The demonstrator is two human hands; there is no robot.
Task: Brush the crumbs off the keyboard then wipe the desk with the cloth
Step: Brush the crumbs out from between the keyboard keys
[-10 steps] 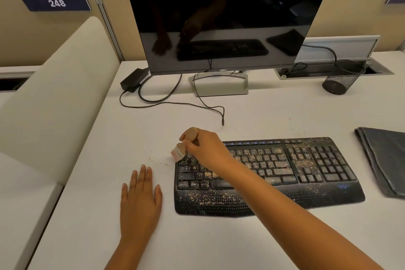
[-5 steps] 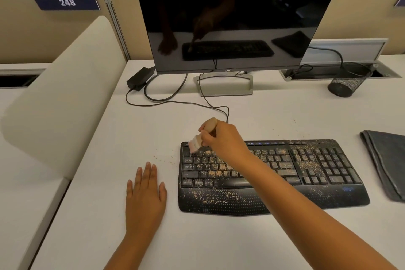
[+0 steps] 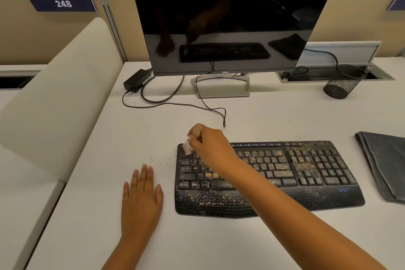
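A black keyboard (image 3: 306,173) lies on the white desk (image 3: 219,243), speckled with tan crumbs over its keys and palm rest. My right hand (image 3: 211,148) is shut on a small brush (image 3: 188,146) with a wooden handle and pale bristles. The bristles touch the keyboard's top left corner. My left hand (image 3: 141,199) rests flat on the desk left of the keyboard, fingers together, holding nothing. A few crumbs (image 3: 161,160) lie on the desk between the two hands. A folded dark grey cloth (image 3: 385,164) lies at the right edge.
A dark Dell monitor (image 3: 230,17) stands behind the keyboard on a silver stand (image 3: 223,89). Black cables (image 3: 175,103) and a power adapter (image 3: 137,82) lie at back left. A black mesh cup (image 3: 343,82) sits back right. A white partition (image 3: 57,103) borders the left.
My right hand swept the brush from just off the keyboard's left edge up to its top left corner. The left hand has stayed flat on the desk. The camera shifted slightly.
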